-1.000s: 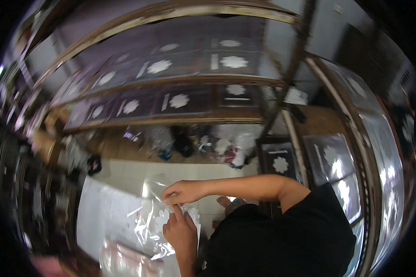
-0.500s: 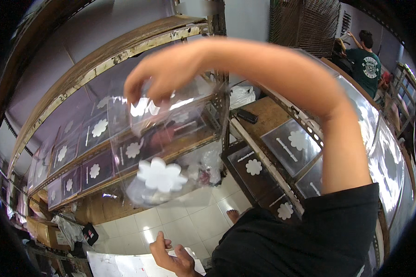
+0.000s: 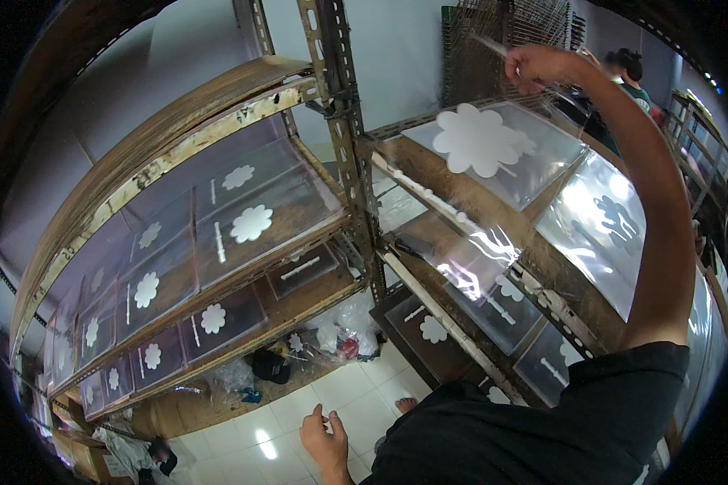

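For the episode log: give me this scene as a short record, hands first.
Right hand: raised, pinching a clear sheet marked with a white flower
Sheet contact with rack: cannot tell
Left hand: low, apparently empty, fingers loosely curled
Left rack: flower-marked sheets lying on two tiers
Right rack: similar sheets on its tiers
Background: co-worker, upper right, partly hidden

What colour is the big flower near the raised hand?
The big flower shape is white; it shows best in the head view.
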### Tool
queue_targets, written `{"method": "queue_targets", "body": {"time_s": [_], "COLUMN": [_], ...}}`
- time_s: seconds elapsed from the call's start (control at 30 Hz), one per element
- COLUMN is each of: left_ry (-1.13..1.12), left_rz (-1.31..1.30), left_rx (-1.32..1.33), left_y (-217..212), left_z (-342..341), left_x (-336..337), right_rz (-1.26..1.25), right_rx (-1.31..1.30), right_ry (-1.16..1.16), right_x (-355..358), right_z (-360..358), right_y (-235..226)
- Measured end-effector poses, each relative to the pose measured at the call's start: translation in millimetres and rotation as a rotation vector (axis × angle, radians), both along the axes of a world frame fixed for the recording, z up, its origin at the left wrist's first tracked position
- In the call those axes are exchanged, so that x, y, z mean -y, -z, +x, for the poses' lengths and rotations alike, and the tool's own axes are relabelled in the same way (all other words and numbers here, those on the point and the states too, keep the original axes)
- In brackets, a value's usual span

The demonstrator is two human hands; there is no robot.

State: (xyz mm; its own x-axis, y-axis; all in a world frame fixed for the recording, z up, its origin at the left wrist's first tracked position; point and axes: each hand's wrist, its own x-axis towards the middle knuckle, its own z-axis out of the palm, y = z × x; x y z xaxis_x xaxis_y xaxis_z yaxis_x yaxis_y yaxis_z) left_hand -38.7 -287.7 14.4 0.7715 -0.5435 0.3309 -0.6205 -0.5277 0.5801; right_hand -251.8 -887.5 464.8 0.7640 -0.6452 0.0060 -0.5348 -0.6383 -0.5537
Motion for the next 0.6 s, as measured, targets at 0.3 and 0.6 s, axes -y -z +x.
{"method": "queue_targets", "body": {"time_s": [0.3,0.6], "left_ry": [0.190,0.285], "left_rz": [0.116,0.184], "left_rx": [-0.093,-0.158], "left_y": [18.8,30.0], "left_z": [-0.9,-5.1], "left_x": [57.4,72.1], "right_rz": [-0.238,-0.387], "right_rx": [-0.247,-0.211], "right_ry": [0.221,0.223], "right_x": [112.4,154.2], "right_z": [-40.7,-65.1], "right_y": [79.6,107.6]}}
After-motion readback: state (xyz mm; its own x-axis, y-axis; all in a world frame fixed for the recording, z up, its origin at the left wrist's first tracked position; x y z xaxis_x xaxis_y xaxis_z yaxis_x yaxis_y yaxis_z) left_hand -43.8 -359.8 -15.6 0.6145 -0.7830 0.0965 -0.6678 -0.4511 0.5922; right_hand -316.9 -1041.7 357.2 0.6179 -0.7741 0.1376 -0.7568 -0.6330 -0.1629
